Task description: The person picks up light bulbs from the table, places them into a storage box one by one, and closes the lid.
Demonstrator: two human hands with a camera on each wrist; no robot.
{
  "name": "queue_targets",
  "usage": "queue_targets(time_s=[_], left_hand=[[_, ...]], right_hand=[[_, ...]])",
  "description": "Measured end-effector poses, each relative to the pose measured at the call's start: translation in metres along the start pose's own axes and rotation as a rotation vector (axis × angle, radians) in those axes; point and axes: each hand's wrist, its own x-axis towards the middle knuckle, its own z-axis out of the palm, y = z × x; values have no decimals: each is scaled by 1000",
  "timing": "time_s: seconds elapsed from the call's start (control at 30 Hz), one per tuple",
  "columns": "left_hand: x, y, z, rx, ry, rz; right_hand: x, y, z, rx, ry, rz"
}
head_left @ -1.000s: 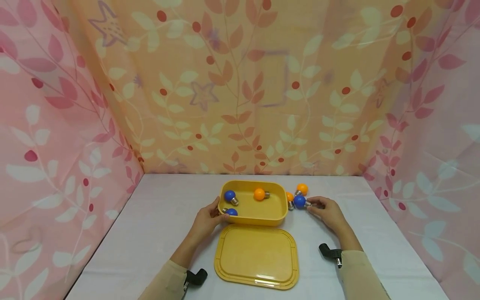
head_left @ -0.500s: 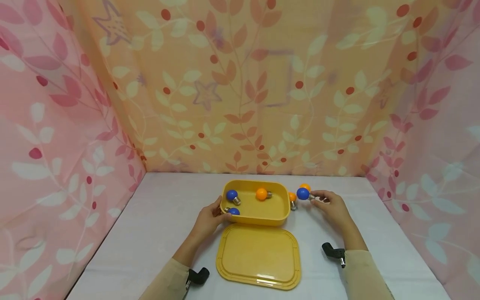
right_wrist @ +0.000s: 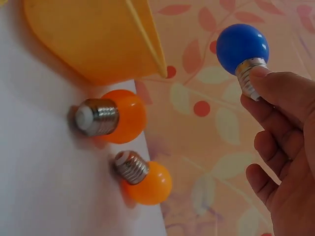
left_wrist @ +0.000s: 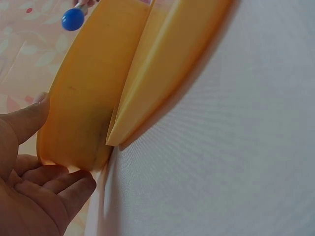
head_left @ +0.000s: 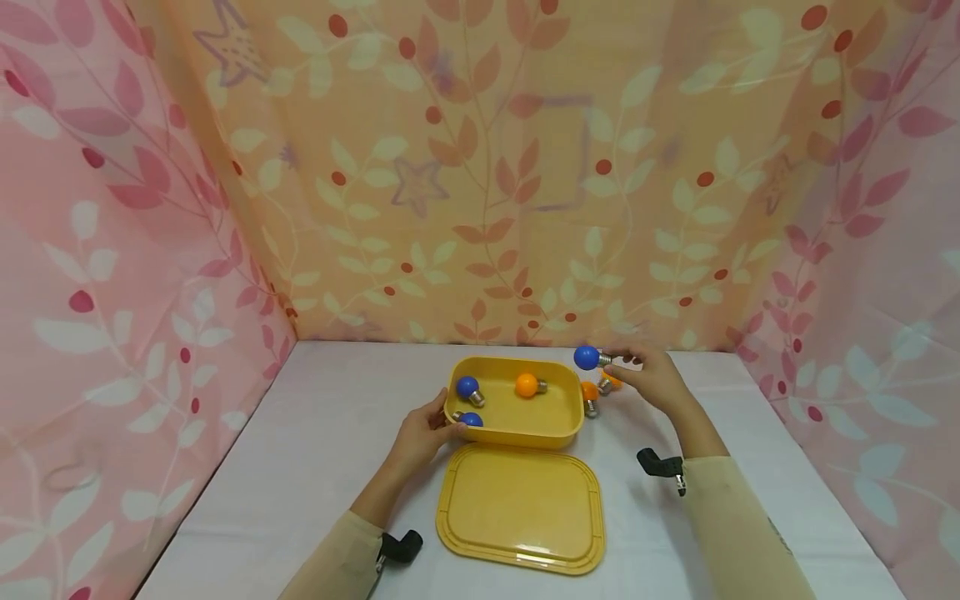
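Observation:
My right hand (head_left: 654, 379) pinches a blue light bulb (head_left: 587, 358) by its metal screw base, raised above the table near the right rim of a yellow plastic box (head_left: 525, 437). In the right wrist view the blue bulb (right_wrist: 241, 48) sits between thumb and fingertips. My left hand (head_left: 422, 435) holds the box at its near left corner, thumb at the front wall and fingers round the end. Inside the box lie an orange bulb (head_left: 527, 385) and two blue bulbs, one by the left wall (head_left: 467, 387) and one partly hidden behind the front rim.
Two orange bulbs lie on the white table right of the box, one close to its wall (right_wrist: 127, 118) and one farther out (right_wrist: 153, 184). A yellow lid (head_left: 521, 508) lies flat in front of the box. Patterned cloth walls (head_left: 480, 167) enclose the table's back and sides.
My right hand has lifted the blue bulb off the table beside the orange ones and carried it up and leftward to near the box's rim. The left hand stays at the box.

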Motion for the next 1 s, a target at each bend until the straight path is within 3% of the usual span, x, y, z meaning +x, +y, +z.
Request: queue_targets(time_s=[0.3, 0.63, 1.0], left_hand=[[0, 0, -1, 3, 14, 6], [-1, 1, 1, 25, 22, -14], [-1, 3, 1, 30, 16, -20]], right_hand=[[46, -47, 7, -40, -143, -14], [78, -69, 48, -183, -374, -202], [91, -82, 94, -258, -435, -213]])
